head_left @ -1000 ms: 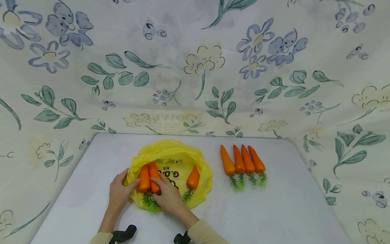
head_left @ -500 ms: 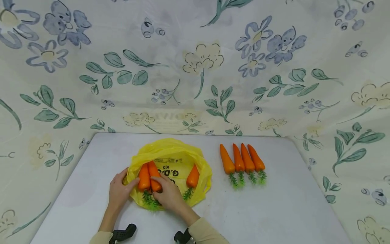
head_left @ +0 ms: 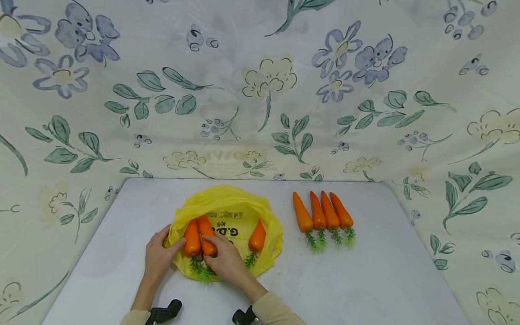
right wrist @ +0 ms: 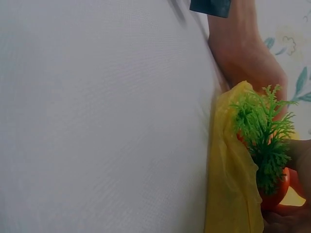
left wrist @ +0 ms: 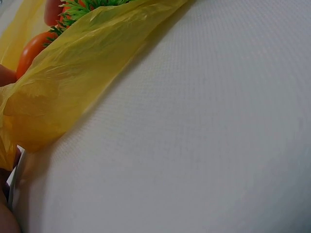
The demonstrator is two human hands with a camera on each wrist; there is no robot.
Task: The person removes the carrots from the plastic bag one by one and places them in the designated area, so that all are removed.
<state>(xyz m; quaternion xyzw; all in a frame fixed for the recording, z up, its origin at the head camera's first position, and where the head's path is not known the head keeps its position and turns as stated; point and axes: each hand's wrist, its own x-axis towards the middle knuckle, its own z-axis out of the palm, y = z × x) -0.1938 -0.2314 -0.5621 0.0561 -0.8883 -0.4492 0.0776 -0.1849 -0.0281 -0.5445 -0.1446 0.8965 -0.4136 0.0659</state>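
An open yellow plastic bag (head_left: 229, 195) with black print lies on the table. My left hand (head_left: 159, 253) holds its left rim, thumb inside and fingers outside; the thumb reaches an orange carrot (head_left: 192, 239) with a green top. Beside that carrot, my right hand (head_left: 228, 262) grips a second carrot (head_left: 206, 225) near its leafy end, inside the bag. A third carrot (head_left: 257, 237) lies apart at the bag's right side. The right wrist view shows green leaves (right wrist: 267, 141) over the bag's edge (right wrist: 233, 170). In the left wrist view, the bag wall (left wrist: 73, 87) hides most of the carrots.
Several carrots (head_left: 319, 212) lie in a row on the white table (head_left: 345, 284), right of the bag, tips toward the back. A floral cloth (head_left: 227, 135) rises behind and beside the table. Black wrist devices (head_left: 165, 311) sit near the front edge.
The carrot under my right hand has shifted very slightly to the right, and the hand with it. My left hand stays on the bag rim.
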